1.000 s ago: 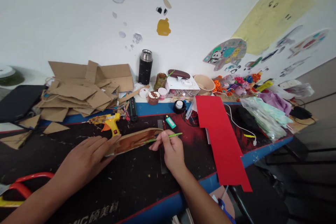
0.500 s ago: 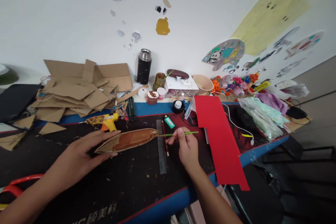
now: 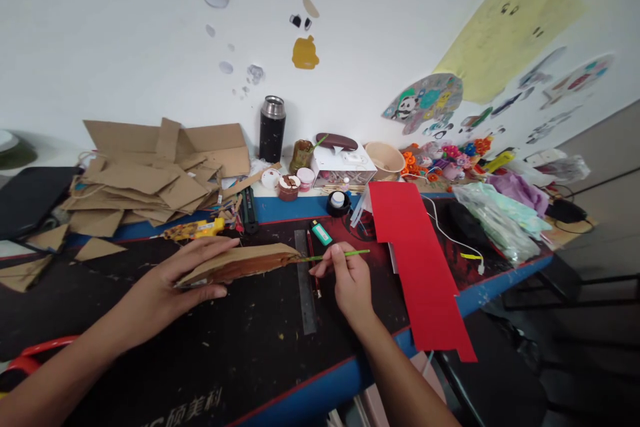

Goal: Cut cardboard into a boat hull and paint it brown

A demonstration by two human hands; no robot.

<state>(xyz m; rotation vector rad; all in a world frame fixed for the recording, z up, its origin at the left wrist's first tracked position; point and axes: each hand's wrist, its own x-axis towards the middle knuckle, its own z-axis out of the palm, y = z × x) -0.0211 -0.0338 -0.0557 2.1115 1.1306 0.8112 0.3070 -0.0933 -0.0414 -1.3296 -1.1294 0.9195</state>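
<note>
My left hand grips the left end of a long, pointed cardboard piece, thumb in front and fingers behind. Brown paint covers part of its inner face, and the piece is tilted. Between the thumb and fingers of my right hand is a thin green paintbrush; its tip meets the right end of the cardboard. Below the brush lie a dark ruler and a dark red pencil, flat on the black mat. A green lighter rests just behind the brush.
A yellow glue gun and a heap of cardboard scraps are at the left. Behind stand a brown paint pot and a black thermos. Red card overhangs the front edge at the right. Red-handled scissors lie lower left.
My left hand has tipped the cardboard piece, so its painted face shows narrower and more of its cardboard side is visible. My right hand and the brush have shifted slightly left.
</note>
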